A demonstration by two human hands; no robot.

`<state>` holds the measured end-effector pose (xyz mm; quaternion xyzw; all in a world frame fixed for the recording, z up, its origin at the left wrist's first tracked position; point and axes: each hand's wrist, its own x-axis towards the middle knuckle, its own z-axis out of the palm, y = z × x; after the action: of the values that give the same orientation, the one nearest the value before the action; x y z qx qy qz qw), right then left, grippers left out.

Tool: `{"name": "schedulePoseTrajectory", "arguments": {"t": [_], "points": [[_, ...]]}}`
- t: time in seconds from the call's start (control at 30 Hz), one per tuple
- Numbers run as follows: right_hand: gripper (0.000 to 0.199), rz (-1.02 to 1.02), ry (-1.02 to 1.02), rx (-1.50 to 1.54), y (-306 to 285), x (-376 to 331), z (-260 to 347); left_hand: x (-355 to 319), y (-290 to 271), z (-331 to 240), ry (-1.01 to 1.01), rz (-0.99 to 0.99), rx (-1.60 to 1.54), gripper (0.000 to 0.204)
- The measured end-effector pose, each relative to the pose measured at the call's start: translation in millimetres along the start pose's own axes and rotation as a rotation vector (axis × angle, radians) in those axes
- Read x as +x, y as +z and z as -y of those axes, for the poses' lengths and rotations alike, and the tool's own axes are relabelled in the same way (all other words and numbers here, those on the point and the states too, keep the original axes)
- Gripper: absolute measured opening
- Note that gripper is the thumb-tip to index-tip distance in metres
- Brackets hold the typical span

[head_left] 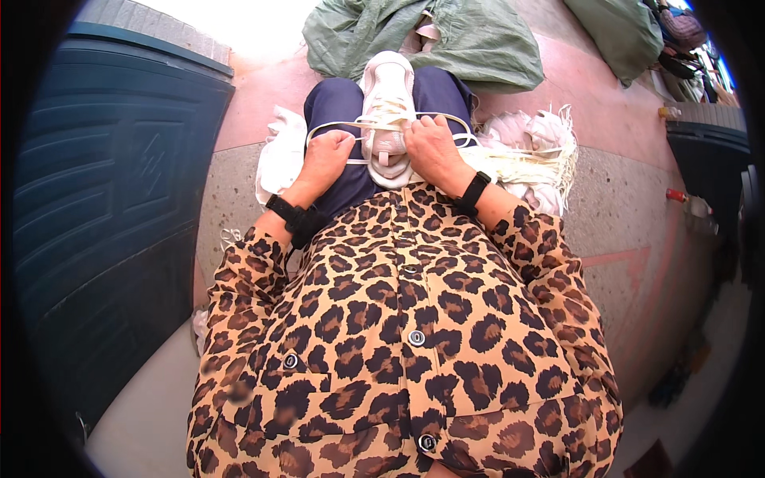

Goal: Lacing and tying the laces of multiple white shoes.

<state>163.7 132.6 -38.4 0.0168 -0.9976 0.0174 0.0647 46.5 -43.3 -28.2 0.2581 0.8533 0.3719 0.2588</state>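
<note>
A pale pinkish-white sneaker (388, 88) lies lengthwise on my lap, its toe pointing away from me and its heel against my jacket. Cream shoelaces (382, 122) run through its upper part and stretch out to both sides in loops. On the left of the shoe, my left hand (327, 157) is closed with lace strands at its fingers. My right hand (434, 147) is closed on the lace too, pressed near the shoe's right side. The lace ends are partly hidden by my fingers.
A bundle of loose cream laces (530, 163) lies by my right thigh over pale fabric or shoes. White material (279, 159) lies by my left thigh. Green sacks (494, 44) stand ahead on the tiled floor. A dark blue panelled door (127, 151) is at left.
</note>
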Motion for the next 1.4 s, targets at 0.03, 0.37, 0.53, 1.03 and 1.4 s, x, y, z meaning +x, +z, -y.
{"name": "schedulePoseTrajectory", "arguments": {"t": [0.03, 0.37, 0.53, 1.03, 1.4], "points": [[0.016, -0.028, -0.048, -0.037, 0.1, 0.3, -1.9, 0.5, 1.0, 0.1, 0.030, 0.005, -0.005, 0.023], [0.015, -0.097, 0.245, 0.115, -2.1, -2.6, -12.2, 10.6, 17.6, 4.8, 0.151, -0.124, 0.206, 0.019], [0.019, -0.104, 0.254, 0.149, -2.5, -5.4, -8.7, 10.1, 27.4, 2.1, 0.222, -0.190, 0.315, 0.017], [0.020, -0.087, 0.213, 0.094, 0.7, -9.0, -4.3, -2.1, 23.0, -21.3, 0.278, -0.052, 0.621, 0.022], [0.009, -0.070, -0.029, 0.160, -1.2, -10.1, -20.0, 8.5, 24.9, -28.2, 0.683, -0.090, 0.985, 0.006]]}}
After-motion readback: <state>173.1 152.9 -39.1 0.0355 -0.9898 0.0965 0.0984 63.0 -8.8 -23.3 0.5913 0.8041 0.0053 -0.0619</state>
